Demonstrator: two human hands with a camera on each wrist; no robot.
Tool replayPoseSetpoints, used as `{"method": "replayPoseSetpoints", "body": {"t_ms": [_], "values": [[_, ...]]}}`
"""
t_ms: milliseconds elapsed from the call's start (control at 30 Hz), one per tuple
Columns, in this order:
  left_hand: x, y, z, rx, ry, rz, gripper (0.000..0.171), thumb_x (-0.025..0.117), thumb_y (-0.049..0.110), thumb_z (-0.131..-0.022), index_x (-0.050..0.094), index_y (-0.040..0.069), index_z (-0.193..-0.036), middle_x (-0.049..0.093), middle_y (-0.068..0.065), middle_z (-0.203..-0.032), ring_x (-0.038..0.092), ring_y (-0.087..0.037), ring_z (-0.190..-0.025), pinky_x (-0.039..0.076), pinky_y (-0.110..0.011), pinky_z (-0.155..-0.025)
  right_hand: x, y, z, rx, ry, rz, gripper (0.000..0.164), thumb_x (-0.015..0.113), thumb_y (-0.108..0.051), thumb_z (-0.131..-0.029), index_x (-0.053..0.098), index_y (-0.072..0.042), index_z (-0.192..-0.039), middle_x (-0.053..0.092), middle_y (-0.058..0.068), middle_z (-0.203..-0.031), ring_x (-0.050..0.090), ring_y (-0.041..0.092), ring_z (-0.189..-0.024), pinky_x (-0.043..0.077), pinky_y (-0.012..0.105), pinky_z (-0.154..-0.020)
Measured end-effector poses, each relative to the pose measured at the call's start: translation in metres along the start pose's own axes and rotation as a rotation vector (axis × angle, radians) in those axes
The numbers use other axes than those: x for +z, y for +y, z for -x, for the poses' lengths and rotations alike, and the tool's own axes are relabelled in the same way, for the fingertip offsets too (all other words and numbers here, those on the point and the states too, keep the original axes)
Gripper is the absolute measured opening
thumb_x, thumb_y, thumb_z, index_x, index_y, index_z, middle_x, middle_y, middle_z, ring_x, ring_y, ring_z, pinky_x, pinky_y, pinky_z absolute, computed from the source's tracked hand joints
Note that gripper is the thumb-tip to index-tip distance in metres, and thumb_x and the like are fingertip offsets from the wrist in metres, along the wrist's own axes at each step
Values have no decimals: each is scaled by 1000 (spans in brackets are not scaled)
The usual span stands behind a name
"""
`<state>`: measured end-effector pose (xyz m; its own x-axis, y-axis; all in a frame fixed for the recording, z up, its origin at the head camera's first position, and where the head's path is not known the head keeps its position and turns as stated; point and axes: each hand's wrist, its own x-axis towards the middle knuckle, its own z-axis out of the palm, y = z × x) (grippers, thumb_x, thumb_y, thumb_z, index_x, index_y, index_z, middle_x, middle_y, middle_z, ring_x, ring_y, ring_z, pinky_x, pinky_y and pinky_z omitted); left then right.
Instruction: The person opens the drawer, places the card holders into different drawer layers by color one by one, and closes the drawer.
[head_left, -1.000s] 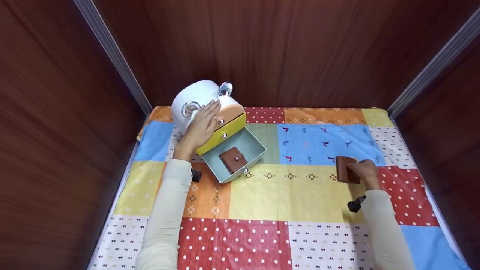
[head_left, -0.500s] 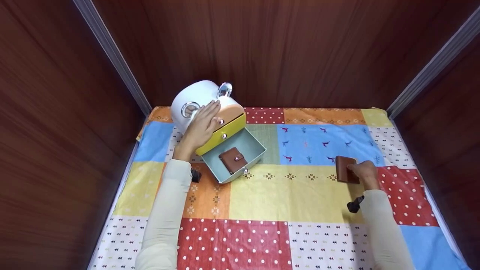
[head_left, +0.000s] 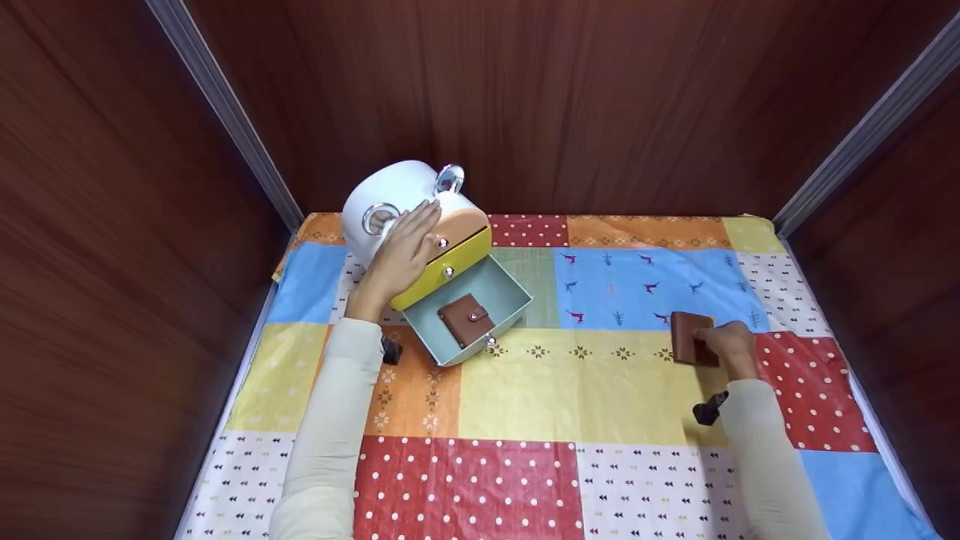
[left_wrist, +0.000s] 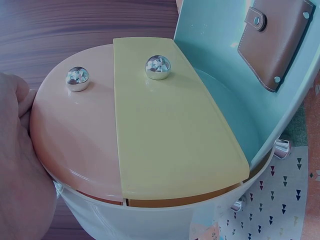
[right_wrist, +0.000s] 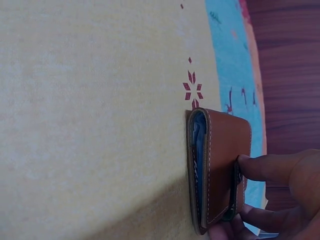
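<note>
A small white cabinet with round metal ear-like parts stands at the back left. My left hand rests on its top with fingers straight, and in the left wrist view that hand lies beside the peach drawer. Below the shut yellow drawer, a pale green drawer is pulled out. Inside it lies a brown wallet with a snap strap. Far to the right, my right hand pinches a second brown wallet. The right wrist view has the thumb on this wallet's strap side, the fingers partly hidden.
A patchwork cloth covers the table. Dark wood panels enclose it at the back and both sides. A black wrist camera sits on the right wrist, another on the left.
</note>
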<state>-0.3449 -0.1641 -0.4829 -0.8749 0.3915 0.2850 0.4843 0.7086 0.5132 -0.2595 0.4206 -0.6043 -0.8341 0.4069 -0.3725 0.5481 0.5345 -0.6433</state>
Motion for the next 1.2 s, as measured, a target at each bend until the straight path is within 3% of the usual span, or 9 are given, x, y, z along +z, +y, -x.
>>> {"method": "replayPoseSetpoints", "body": {"t_ms": [433,633,800,1067,1200], "values": [[0,0,-1,-1,-3,2,53,37,25,-116,33,13,-168,29,0,-177,20,-23,-167,7,-39,-139,1,-1,-4,32,5,0,57,66,-26,-100,57,20,-131,63,24,-108,62,29,-93,55,29,-70],[0,1,0,-8,-7,4,54,37,25,-116,33,14,-168,28,1,-177,19,-22,-167,7,-39,-139,0,0,-7,49,3,-9,38,68,-26,-95,62,8,-111,59,11,-95,55,24,-88,49,28,-67],[0,1,0,-7,-4,3,54,37,25,-116,33,13,-168,29,0,-177,20,-22,-167,7,-38,-139,1,2,-6,16,15,-58,28,71,-23,-93,62,3,-99,59,4,-84,55,19,-79,52,27,-64],[2,-1,0,-3,3,-2,54,37,27,-116,33,16,-168,29,2,-177,19,-20,-167,8,-36,-139,-2,5,0,-33,-43,-139,36,65,-27,-99,62,8,-109,59,0,-84,57,13,-77,55,24,-65],[2,0,0,-5,8,2,54,37,27,-116,32,17,-168,28,3,-177,19,-20,-167,8,-37,-139,-3,5,1,-3,-85,-204,42,60,-34,-103,60,7,-115,59,0,-89,59,11,-79,58,24,-68]]}}
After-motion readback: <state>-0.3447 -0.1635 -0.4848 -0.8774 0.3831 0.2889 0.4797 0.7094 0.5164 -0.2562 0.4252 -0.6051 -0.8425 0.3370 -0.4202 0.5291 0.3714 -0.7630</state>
